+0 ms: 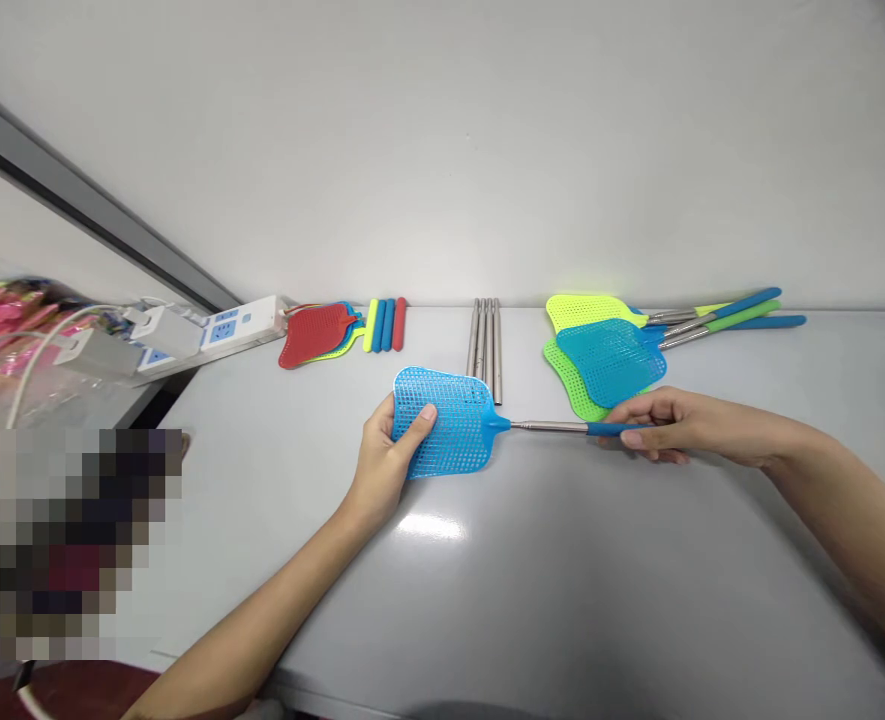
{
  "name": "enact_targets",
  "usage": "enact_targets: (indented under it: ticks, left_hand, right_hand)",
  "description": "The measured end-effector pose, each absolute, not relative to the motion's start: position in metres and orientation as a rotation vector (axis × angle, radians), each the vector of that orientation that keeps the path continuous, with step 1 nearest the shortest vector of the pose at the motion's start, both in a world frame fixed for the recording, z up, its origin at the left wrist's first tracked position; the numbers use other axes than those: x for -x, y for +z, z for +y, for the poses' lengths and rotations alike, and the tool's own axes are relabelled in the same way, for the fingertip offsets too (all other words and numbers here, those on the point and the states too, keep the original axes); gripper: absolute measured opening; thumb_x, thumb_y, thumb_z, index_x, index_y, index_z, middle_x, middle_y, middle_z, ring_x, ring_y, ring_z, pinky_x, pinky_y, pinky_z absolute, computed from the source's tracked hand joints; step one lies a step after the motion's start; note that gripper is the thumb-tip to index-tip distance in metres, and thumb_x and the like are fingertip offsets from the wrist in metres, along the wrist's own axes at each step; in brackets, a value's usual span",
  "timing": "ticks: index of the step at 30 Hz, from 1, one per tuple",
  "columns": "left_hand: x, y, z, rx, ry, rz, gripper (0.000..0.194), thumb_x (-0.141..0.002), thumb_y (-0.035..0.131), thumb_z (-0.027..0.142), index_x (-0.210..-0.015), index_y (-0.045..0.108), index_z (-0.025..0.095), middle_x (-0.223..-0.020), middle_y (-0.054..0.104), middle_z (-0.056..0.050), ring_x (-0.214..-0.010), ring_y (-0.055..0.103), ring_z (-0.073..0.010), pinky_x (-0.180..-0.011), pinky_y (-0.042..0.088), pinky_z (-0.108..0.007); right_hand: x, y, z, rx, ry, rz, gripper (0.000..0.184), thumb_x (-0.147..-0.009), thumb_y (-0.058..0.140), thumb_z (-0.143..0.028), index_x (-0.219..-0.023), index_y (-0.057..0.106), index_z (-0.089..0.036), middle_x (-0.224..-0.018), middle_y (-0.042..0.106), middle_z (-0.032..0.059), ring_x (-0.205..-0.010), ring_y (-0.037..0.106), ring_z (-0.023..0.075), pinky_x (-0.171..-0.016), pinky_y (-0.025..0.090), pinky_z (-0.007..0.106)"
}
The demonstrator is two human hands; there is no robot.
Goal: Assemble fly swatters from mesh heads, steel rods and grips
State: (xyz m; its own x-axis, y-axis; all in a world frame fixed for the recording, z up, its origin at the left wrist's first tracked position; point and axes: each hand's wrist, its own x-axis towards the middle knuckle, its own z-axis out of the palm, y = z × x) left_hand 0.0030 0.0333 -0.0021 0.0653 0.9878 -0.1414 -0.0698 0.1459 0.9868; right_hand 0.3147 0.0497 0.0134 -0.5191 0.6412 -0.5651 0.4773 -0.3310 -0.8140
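Observation:
A blue fly swatter (453, 425) is held level above the grey table between both my hands. My left hand (393, 445) is closed on the edge of its mesh head, thumb on top. My right hand (656, 425) grips the blue handle at the other end of the metal rod. Behind my right hand lies a pile of fly swatters (611, 362) with yellow, green and blue heads. Several metal rods (487, 345) lie side by side just beyond the held head. Farther left are loose handles (386, 325) in yellow, blue and red, beside stacked swatter heads (314, 335), red on top.
A white power strip (224, 330) with plugged-in adapters runs along the table's left edge. Cables and pink plastic-wrapped items (7, 330) are beyond it. A pale wall (442, 150) rises at the table's back edge. A blurred-out patch covers the lower left.

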Motion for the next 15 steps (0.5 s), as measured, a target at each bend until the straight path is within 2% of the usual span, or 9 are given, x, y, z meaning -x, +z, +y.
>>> enact_targets:
  ticks: [8, 15]
  left_hand:
    - [-0.0041, -0.0031, 0.03, -1.213, 1.127, 1.285, 0.032, -0.073, 0.061, 0.036, -0.098, 0.054, 0.018, -0.097, 0.064, -0.005, -0.088, 0.06, -0.021, -0.078, 0.048, -0.031]
    - [-0.0072, 0.001, 0.0264, -1.368, 1.133, 1.349, 0.037, -0.071, 0.064, 0.031, -0.102, 0.049, 0.019, -0.092, 0.063, -0.002, -0.082, 0.06, -0.0172, -0.073, 0.048, -0.025]
  right_hand:
    - [-0.3149, 0.0123, 0.048, 1.319, 1.907, -1.83, 0.033, -0.076, 0.058, -0.04, -0.092, 0.066, -0.012, -0.053, 0.043, -0.0029, -0.047, 0.036, 0.0068, -0.042, 0.03, 0.02]
    - [-0.3096, 0.0072, 0.0464, 1.239, 2.118, -1.588, 0.029, -0.076, 0.059, -0.036, -0.082, 0.066, -0.008, -0.046, 0.041, -0.0046, -0.038, 0.032, 0.004, -0.037, 0.021, 0.02]
